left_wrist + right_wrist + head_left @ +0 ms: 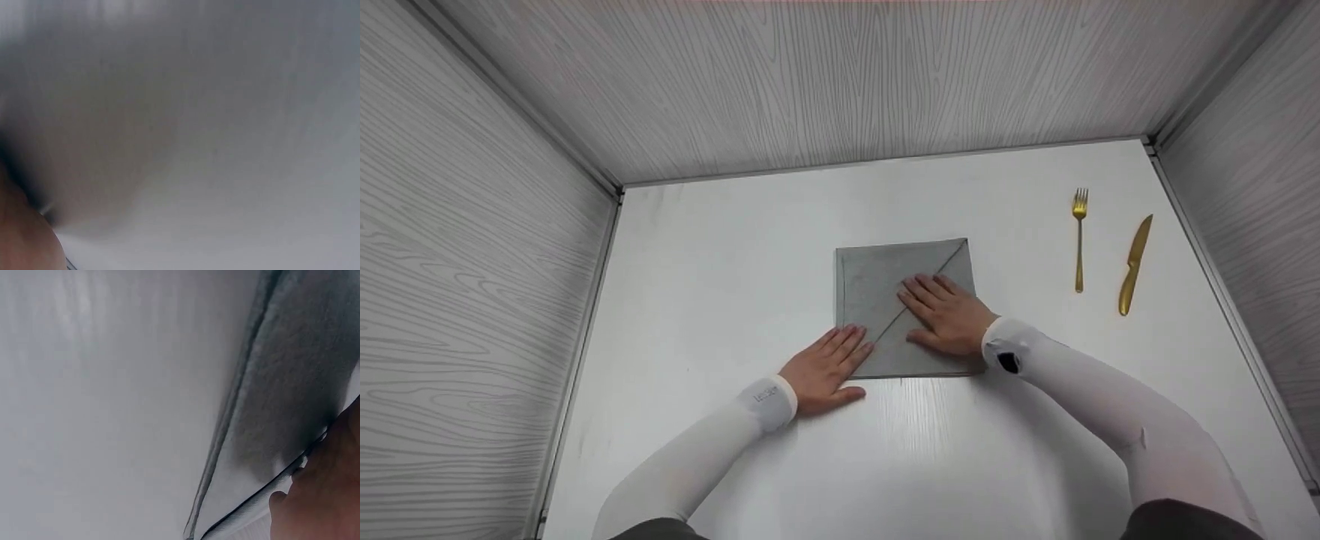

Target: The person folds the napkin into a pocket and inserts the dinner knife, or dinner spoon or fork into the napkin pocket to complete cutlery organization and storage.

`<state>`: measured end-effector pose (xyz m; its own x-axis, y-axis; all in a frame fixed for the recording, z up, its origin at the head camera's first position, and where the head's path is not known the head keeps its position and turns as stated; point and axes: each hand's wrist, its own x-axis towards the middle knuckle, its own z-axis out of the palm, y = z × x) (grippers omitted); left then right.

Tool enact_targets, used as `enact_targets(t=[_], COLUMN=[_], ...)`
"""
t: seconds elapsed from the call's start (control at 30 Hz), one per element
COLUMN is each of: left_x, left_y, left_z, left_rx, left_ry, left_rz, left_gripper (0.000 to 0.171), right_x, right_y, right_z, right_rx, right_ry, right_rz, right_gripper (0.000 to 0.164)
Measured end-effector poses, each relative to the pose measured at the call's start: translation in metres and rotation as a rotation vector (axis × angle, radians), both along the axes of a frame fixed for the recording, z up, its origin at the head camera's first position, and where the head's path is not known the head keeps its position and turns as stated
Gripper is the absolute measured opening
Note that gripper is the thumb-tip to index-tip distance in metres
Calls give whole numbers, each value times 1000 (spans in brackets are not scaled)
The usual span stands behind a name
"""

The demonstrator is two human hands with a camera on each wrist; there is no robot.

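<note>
A grey cloth napkin (877, 274), folded into a square, lies flat on the white table. A diagonal fold edge crosses it from the upper right corner toward the lower left. My left hand (825, 371) rests with straight fingers on its lower left corner, the thumb out over the table. On the right half, my right hand (949, 315) lies flat across the diagonal edge, fingers spread a little. In the right wrist view the napkin's layered edge (225, 422) runs beside the hand. The left wrist view shows mostly table and part of the left hand (28, 244).
A gold fork (1079, 240) lies to the right of the napkin, tines pointing away. Farther right is a gold knife (1135, 266), slightly slanted. Wood-grain panels (840, 82) wall the table (720, 277) at the back and both sides.
</note>
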<state>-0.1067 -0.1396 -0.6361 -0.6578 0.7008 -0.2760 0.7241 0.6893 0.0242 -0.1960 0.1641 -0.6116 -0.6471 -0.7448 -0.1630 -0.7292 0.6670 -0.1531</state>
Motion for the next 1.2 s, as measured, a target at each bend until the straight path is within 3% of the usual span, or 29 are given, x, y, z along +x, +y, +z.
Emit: enact_targets(t=[0.4,0.67,1.2], left_x=[0,0,0], left_y=[0,-2,-2], left_z=[-4,-5,-4], left_rx=[39,43,41], left_ry=[3,10,8], left_rz=[1,-1,-11], left_gripper=[84,84,84], right_x=[-33,-53,-60], right_y=[33,50,57], right_z=[-4,-4,-1], right_rx=[82,41,69], right_ry=[4,32,-34], right_rz=[-172,-238,-245], right_gripper=[82,85,82])
